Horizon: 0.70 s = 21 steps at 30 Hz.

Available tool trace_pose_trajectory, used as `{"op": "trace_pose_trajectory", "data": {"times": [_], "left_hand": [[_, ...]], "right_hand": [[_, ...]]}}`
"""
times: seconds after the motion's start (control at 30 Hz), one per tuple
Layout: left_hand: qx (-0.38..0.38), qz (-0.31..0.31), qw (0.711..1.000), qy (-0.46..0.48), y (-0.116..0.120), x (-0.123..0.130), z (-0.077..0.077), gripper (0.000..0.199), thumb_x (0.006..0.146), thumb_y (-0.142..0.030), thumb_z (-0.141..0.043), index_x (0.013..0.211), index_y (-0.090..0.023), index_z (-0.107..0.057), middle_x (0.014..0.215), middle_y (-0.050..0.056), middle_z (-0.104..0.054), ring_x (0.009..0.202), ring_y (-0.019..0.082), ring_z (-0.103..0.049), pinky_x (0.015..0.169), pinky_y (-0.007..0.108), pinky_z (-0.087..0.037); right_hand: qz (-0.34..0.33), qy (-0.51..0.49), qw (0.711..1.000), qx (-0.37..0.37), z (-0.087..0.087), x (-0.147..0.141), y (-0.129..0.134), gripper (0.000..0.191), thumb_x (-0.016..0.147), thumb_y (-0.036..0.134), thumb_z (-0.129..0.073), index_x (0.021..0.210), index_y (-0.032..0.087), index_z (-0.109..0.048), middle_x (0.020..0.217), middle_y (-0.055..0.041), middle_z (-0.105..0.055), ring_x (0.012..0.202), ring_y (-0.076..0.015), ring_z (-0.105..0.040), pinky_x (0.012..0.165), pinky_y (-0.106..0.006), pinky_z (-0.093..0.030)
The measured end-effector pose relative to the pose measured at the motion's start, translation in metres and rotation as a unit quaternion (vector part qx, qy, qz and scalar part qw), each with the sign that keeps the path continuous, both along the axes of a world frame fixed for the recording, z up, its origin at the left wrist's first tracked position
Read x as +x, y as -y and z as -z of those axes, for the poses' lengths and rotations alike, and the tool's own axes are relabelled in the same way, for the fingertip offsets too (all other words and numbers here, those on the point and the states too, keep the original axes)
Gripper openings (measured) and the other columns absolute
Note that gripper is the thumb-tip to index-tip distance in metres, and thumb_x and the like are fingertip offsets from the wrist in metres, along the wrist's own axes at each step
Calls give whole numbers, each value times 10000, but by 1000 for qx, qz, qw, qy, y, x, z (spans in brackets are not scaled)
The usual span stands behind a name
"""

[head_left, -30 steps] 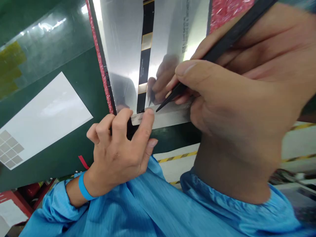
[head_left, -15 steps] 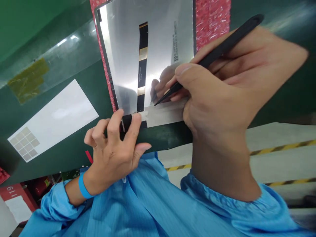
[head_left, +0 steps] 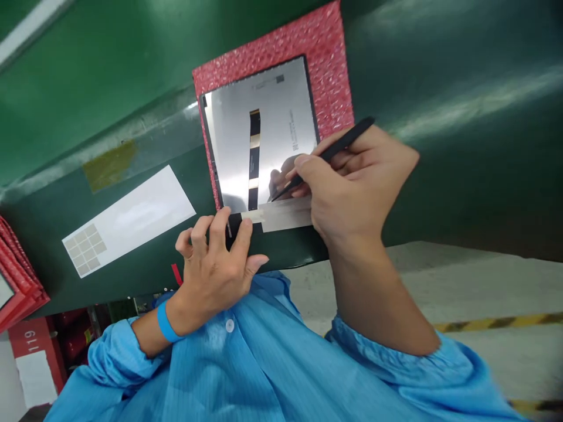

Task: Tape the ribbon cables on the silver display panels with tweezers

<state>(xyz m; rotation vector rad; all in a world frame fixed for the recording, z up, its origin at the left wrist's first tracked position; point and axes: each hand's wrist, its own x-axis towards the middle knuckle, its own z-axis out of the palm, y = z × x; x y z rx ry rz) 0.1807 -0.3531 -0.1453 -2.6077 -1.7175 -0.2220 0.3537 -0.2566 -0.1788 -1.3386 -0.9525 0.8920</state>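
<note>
A display panel with a shiny silver back lies on a pink bubble-wrap sheet. Down its back runs a black flex cable with gold-coloured bands. My right hand grips black tweezers like a pen; their tip is at the panel's near edge, by a pale translucent strip. My left hand has its fingers apart, fingertips resting on the near left corner beside the cable's lower end. Part of the strip is hidden behind my right hand.
Left of the panel a white sheet carries small grey squares at one end. Beyond it is yellowish tape on clear film. Folded red bubble wrap sits at the far left of the green table. The table's near edge runs just below my hands.
The view has drawn back and shifted, so the whole panel and more of the table show. Both hands stay at the panel's near edge, the tweezers still held in my right hand.
</note>
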Motion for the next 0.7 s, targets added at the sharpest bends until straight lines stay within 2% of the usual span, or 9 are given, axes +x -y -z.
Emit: {"op": "trace_pose_trajectory", "data": {"times": [0.17,0.3,0.37,0.43,0.5,0.6,0.7], "left_hand": [[-38,-12,999,17,-4,13,11,530,1076,-543,-472,1503,-252,-591,1508,171,-539,1342,360,-422,1058,522,-298],[-65,-89,993,47,-1,13,8,413,1075,-486,-500,1429,-330,-646,1504,156,-528,1370,384,-435,1059,564,-341],[-61,-123,989,48,2,7,5,374,1079,-446,-499,1388,-330,-673,1530,164,-515,1389,401,-441,1066,599,-358],[-66,-138,987,54,1,-1,2,374,1088,-425,-476,1363,-285,-688,1536,184,-518,1391,407,-461,1079,614,-378],[-85,-146,981,90,-7,-7,-1,419,1098,-411,-439,1404,-220,-653,1499,197,-554,1353,383,-514,1089,569,-418],[-139,-173,962,158,-32,-6,-8,585,1104,-415,-399,1584,-83,-439,1393,218,-627,1263,355,-590,1076,477,-470],[-193,-186,947,178,-62,8,-15,714,1089,-420,-415,1625,31,-279,1338,275,-647,1272,403,-598,1096,489,-452]], "right_hand": [[1,-31,999,-33,4,1,-1,112,791,131,-702,782,196,-611,679,5,-695,545,-147,-685,436,-185,-522],[-4,-64,996,-54,9,-1,0,149,745,208,-761,781,189,-618,670,-7,-691,535,-145,-669,447,-186,-524],[2,-94,993,-65,9,-1,-1,203,701,243,-794,776,181,-616,666,-18,-691,507,-142,-641,435,-194,-513],[11,-123,990,-69,7,1,-2,245,673,274,-812,775,179,-610,660,-25,-687,482,-139,-615,419,-201,-496],[29,-137,988,-68,2,7,-3,248,678,280,-806,780,183,-603,651,-19,-678,486,-140,-614,423,-201,-496],[71,-131,986,-81,-4,22,-6,152,758,223,-755,779,186,-608,623,0,-652,508,-120,-618,454,-165,-502],[81,-126,980,-130,-7,33,-10,149,872,171,-684,740,181,-616,589,-5,-631,477,-105,-590,446,-148,-490]]}}
